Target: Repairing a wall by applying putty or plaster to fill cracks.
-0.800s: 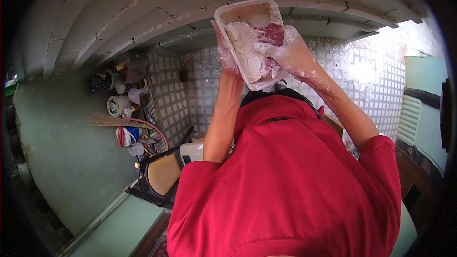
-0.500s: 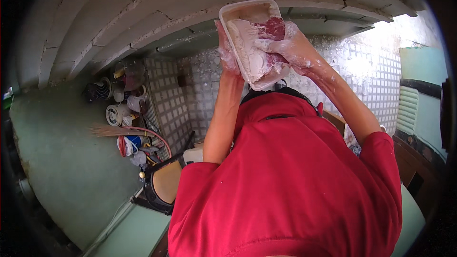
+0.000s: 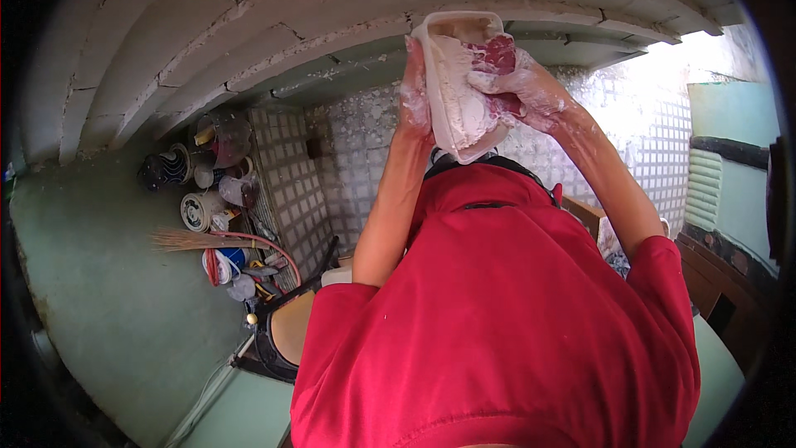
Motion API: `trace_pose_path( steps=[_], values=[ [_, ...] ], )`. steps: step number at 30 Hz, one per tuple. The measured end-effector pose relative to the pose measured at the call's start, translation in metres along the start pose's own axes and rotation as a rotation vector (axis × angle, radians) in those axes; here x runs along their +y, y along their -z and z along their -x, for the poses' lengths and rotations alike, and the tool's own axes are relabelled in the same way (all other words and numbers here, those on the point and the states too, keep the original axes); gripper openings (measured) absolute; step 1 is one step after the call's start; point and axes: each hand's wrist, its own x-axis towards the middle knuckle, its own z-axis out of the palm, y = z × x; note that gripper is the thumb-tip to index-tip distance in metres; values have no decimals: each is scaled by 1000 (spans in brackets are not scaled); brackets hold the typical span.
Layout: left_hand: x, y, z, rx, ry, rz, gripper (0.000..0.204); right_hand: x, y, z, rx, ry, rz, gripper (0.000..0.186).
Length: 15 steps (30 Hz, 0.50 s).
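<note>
My left hand [image 3: 415, 95], smeared with white, is closed on the left side of a white rectangular plastic tub [image 3: 437, 120]. The tub is tilted and holds pale white powder or paste [image 3: 460, 87]. Inside its right part lies a dark red piece [image 3: 500, 54], streaked with white; I cannot make out its kind. My right hand [image 3: 531, 91], coated in white, grips this piece at the tub's right rim. Red shows above and below the thumb, while the other fingers are partly hidden.
Buckets [image 3: 197, 211], a straw broom [image 3: 178, 239] and a red hose [image 3: 269, 242] stand along the left wall. Behind the tub is a tiled surface [image 3: 356, 145] with white splashes. A chair [image 3: 286, 328] is by my left elbow, brown wooden furniture [image 3: 721, 290] at the right.
Both hands and the tub have shifted to the right and slightly lower in the view. The tub stands a little more upright. The right hand keeps its hold on the dark red piece.
</note>
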Motion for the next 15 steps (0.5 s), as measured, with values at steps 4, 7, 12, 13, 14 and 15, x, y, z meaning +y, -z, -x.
trace_pose_path(
  steps=[4, 7, 12, 13, 14, 15],
  values=[
    [10, 24, -20, -953, -232, -417, 72, 1, 0, -7, -34, -32, -69, 37],
    [12, 32, -31, -916, -216, -439, 72, -2, -2, -7, -96, -35, -177, 36],
    [21, 26, -40, -1126, -18, -168, 71, -5, -5, -8, -162, -16, -317, 41],
    [20, 26, -42, -1104, -45, -184, 72, -5, -5, -8, -150, 8, -337, 41],
    [19, 26, -44, -1081, -72, -201, 73, -6, -3, -8, -137, 35, -355, 42],
    [21, 24, -48, -1078, -86, -223, 72, -8, -1, -7, -136, 52, -345, 42]
  ],
)
